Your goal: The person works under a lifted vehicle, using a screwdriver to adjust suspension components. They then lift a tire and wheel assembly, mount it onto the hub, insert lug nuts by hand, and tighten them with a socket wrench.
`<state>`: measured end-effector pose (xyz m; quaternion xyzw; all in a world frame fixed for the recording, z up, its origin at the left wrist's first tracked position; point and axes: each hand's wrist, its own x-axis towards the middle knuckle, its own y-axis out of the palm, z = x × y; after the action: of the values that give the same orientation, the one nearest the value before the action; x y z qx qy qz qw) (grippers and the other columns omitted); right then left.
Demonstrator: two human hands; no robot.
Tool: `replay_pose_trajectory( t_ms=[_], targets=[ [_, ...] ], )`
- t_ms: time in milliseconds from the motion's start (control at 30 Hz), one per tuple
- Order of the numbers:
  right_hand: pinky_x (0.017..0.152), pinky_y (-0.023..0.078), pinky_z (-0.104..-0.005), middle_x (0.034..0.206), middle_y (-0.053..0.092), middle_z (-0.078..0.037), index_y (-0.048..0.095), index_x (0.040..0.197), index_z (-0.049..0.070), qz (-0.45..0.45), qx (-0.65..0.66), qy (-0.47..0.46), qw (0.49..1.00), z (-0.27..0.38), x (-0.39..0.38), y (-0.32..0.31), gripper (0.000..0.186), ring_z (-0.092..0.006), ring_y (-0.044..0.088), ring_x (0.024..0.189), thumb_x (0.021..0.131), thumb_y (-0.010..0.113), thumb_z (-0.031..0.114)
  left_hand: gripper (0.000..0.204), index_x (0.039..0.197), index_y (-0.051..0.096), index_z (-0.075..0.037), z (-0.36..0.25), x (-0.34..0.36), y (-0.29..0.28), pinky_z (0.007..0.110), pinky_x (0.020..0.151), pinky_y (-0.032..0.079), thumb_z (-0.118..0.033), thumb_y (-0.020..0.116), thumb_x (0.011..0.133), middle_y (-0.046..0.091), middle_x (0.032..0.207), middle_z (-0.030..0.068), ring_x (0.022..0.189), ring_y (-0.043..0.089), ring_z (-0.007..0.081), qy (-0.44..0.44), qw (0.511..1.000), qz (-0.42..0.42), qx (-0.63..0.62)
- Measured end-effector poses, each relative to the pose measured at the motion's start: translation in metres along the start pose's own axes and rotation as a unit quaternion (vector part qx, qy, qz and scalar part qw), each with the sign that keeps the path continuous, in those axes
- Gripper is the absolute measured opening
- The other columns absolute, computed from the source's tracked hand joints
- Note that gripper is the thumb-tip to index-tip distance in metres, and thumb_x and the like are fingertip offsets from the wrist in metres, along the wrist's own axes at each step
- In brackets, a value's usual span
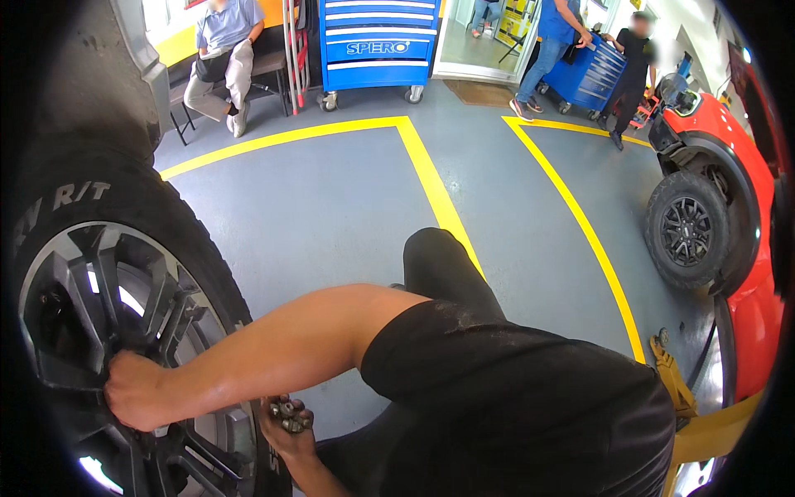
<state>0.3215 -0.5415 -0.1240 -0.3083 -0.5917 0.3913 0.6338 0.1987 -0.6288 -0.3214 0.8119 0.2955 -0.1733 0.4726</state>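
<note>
My right hand (137, 392) reaches across to the wheel (186, 356) at the left, a dark spoked alloy rim in a chunky black tire (195, 236). Its fingers are curled in at the hub, between the spokes; the fingertips and anything they pinch are hidden. Below that forearm, my left hand (294, 447) is cupped close beside the tire. Several metal lug nuts (290, 412) lie in it, held by the bent fingers.
A yellow metal arm (716, 431) stands at the lower right, near a red vehicle (758, 323). Yellow lines (431, 178) mark the grey floor. Farther back are a blue tool cabinet (377, 62), a seated person (228, 41) and two people by a blue cart (584, 74).
</note>
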Motion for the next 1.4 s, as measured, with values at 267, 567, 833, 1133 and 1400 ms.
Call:
replay_pose_trajectory(
  t_ms=[267,567,833,1133,1400],
  targets=[
    [0.069,0.048,-0.0416,0.091,0.073,-0.004,0.078,0.08,0.013,-0.1,-0.031,-0.025,0.994,-0.003,0.002,0.019,0.019,-0.0215,0.069,0.09,0.078,0.063,0.025,0.031,0.109,0.058,-0.017,0.035,0.064,0.01,0.033,0.055,0.048,-0.045,0.055,0.098,0.062,0.087,-0.0005,0.072,0.061,0.0169,0.007,0.999,-0.033,0.013],
    [0.071,0.056,-0.0481,0.1,0.071,-0.012,0.064,0.104,0.013,0.022,0.068,-0.192,0.979,-0.071,-0.034,-0.035,0.025,-0.0309,0.071,0.091,0.097,0.05,0.032,0.022,0.097,0.06,-0.016,0.077,0.062,0.029,0.03,0.054,0.045,-0.037,0.056,0.098,0.059,0.086,-0.0011,0.066,0.057,0.0158,-0.03,0.996,-0.083,0.003],
    [0.07,0.054,-0.0509,0.09,0.071,-0.017,0.068,0.092,0.008,0.361,0.166,0.123,0.909,-0.144,-0.265,-0.199,0.024,-0.0366,0.07,0.084,0.091,0.056,0.029,0.024,0.095,0.063,-0.019,0.12,-0.002,0.104,0.032,0.055,0.048,-0.041,0.056,0.1,0.06,0.086,-0.0022,0.067,0.059,0.0172,-0.209,0.976,0.009,-0.059],
    [0.085,0.052,-0.0544,0.098,0.071,-0.024,0.072,0.096,0.0,0.332,0.097,0.72,0.601,-0.036,-0.535,-0.537,0.043,-0.0427,0.068,0.096,0.098,0.05,0.037,0.035,0.074,0.051,-0.02,-0.024,-0.226,0.288,0.029,0.048,0.04,-0.043,0.055,0.1,0.052,0.069,-0.0004,0.053,0.044,0.0162,-0.249,0.952,-0.16,0.077],
    [0.093,0.051,-0.0494,0.108,0.072,-0.022,0.075,0.107,0.006,0.149,0.206,0.847,0.467,0.097,-0.663,-0.576,0.045,-0.0413,0.066,0.104,0.095,0.055,0.045,0.041,0.066,0.045,-0.022,-0.056,-0.312,0.467,0.029,0.044,0.034,-0.042,0.051,0.102,0.047,0.061,-0.0005,0.049,0.039,0.0131,-0.235,0.932,-0.078,0.264]
  ],
)
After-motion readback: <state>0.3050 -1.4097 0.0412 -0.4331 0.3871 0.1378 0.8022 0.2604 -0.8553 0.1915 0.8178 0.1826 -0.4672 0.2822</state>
